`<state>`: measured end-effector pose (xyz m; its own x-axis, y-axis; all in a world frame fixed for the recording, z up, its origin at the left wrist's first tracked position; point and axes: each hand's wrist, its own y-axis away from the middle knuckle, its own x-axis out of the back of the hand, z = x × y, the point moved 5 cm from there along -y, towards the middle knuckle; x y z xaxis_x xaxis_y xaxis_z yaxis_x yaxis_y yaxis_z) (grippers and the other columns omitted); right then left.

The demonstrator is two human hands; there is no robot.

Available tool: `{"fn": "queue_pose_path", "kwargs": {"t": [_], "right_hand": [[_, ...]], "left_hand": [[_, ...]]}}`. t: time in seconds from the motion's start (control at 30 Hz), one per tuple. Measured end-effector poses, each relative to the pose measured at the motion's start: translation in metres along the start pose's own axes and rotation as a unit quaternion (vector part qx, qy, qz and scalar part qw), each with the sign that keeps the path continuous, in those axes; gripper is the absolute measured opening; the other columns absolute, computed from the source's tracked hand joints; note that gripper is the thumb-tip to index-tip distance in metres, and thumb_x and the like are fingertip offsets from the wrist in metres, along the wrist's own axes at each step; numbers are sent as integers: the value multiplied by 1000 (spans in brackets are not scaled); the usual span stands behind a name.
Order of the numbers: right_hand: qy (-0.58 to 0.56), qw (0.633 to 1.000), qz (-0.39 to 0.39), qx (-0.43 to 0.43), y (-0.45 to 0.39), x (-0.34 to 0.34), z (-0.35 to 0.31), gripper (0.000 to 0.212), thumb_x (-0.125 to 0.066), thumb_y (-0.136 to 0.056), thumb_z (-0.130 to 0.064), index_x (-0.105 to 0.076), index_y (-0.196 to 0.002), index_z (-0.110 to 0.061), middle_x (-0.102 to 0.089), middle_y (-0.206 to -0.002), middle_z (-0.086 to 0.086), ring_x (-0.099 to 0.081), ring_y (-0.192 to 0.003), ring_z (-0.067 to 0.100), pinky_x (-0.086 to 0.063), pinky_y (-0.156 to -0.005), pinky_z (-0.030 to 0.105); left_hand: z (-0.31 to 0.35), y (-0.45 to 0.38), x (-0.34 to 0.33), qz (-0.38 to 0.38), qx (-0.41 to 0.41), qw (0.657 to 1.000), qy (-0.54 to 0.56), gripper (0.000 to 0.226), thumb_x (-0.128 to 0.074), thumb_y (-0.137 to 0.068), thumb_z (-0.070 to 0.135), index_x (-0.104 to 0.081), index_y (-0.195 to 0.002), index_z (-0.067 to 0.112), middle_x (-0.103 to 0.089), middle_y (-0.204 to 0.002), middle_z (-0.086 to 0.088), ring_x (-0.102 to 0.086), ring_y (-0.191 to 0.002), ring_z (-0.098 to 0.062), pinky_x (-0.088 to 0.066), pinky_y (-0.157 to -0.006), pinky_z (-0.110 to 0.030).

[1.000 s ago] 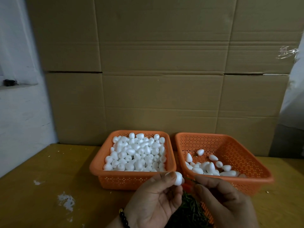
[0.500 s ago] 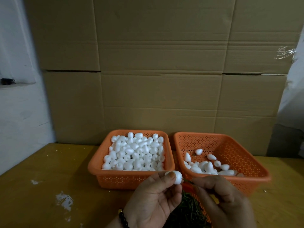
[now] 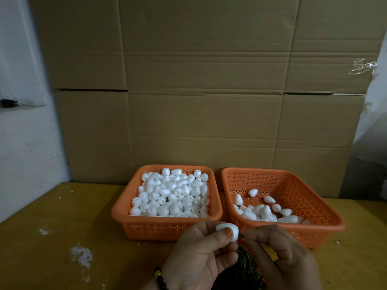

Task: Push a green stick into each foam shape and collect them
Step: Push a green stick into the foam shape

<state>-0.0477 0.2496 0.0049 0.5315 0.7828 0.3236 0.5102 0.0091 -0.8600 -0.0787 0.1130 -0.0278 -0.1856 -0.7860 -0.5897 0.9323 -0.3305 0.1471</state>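
My left hand (image 3: 201, 256) pinches a white foam shape (image 3: 229, 230) between thumb and fingers, just in front of the baskets. My right hand (image 3: 280, 256) is right beside it, fingertips pinched on a thin green stick (image 3: 241, 236) whose tip meets the foam's right side; most of the stick is hidden. A pile of green sticks (image 3: 245, 266) lies below, between my hands. The left orange basket (image 3: 167, 227) is full of white foam shapes (image 3: 173, 197). The right orange basket (image 3: 293, 229) holds several foam shapes (image 3: 259, 212) along its near side.
Both baskets stand side by side on a yellow-brown table (image 3: 62, 227) with white paint marks (image 3: 81, 254). Stacked cardboard boxes (image 3: 199, 91) form a wall right behind the baskets. A white wall (image 3: 21, 132) is at the left.
My hands have come closer together: the right fingertips with the stick now touch the foam shape's side. The view has tilted down slightly.
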Motion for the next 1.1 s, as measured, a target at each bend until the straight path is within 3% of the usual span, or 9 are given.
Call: {"fn": "queue_pose_path", "kwargs": {"t": [0.4,0.5,0.6,0.97,1.1], "right_hand": [[10,1000,-20,-10,1,-2,3,11,-59,-76,-34,-67,-83,-35,-66,-85,-20,-60,-86,-15,-40,-75,-2],[16,1000,-21,-16,1,-1,4,12,-68,-74,-28,-67,-83,-36,-66,-85,-21,-60,-85,-15,-40,-75,-2],[15,999,-24,-27,2,-2,5,26,-72,-66,-15,-68,-80,-36,-66,-83,-23,-61,-82,-14,-41,-73,-1],[7,998,-27,-52,4,-2,9,24,-73,-65,-14,-70,-76,-35,-67,-88,-21,-63,-79,-11,-43,-70,0],[3,998,-32,-58,5,-3,11,30,-82,-70,-12,-68,-82,-37,-69,-81,-22,-65,-78,-9,-47,-71,5]], "left_hand": [[-2,1,0,-2,6,1000,-8,35,-72,-59,-1,-61,-92,-1,-67,-74,-19,-63,-57,-21,-52,-45,-27],[-2,1,-1,-2,5,1000,-7,35,-72,-59,-1,-61,-92,-1,-67,-75,-19,-63,-57,-21,-52,-45,-27],[-2,2,-2,-3,2,1000,-10,34,-72,-59,-2,-61,-92,0,-67,-75,-20,-63,-58,-21,-52,-46,-28],[-4,1,-3,6,-3,1000,-15,35,-71,-58,-2,-60,-92,-1,-67,-74,-20,-64,-56,-21,-53,-46,-28],[-5,0,-3,9,-2,1000,-7,35,-71,-59,0,-61,-93,-1,-68,-73,-19,-64,-56,-20,-53,-46,-28]]}}
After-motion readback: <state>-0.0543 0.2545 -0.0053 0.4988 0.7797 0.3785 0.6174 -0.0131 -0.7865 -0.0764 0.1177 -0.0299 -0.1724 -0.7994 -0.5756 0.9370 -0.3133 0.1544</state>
